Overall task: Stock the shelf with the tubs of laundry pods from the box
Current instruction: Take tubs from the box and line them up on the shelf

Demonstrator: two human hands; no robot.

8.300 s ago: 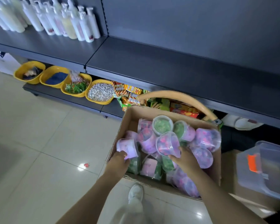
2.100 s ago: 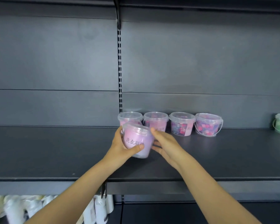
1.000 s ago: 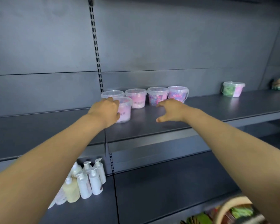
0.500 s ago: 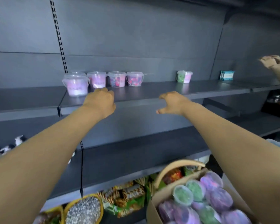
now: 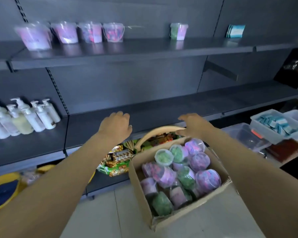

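A cardboard box [image 5: 184, 219] on the floor at lower right holds several clear tubs of pink and green laundry pods [image 5: 181, 170]. On the upper dark shelf [image 5: 127, 54] stand several pink tubs [image 5: 64, 34] in a group at the left, and a lone green tub [image 5: 178, 31] further right. My left hand [image 5: 116, 127] hovers empty, fingers loosely spread, above and left of the box. My right hand [image 5: 192, 124] is also empty and open, just above the box's far edge.
White pump bottles [image 5: 22, 115] stand on the middle shelf at left. Behind the box are snack packets [image 5: 117, 160] and a curved wooden basket handle [image 5: 158, 133]. Yellow bowls [image 5: 3, 189] sit low left. Clear plastic bins [image 5: 277, 126] lie at right. A blue packet [image 5: 235, 31] rests on the upper shelf.
My left hand let go of the pink tub, which now stands on the upper shelf. Both empty hands came down from the shelf toward the box as my view dropped.
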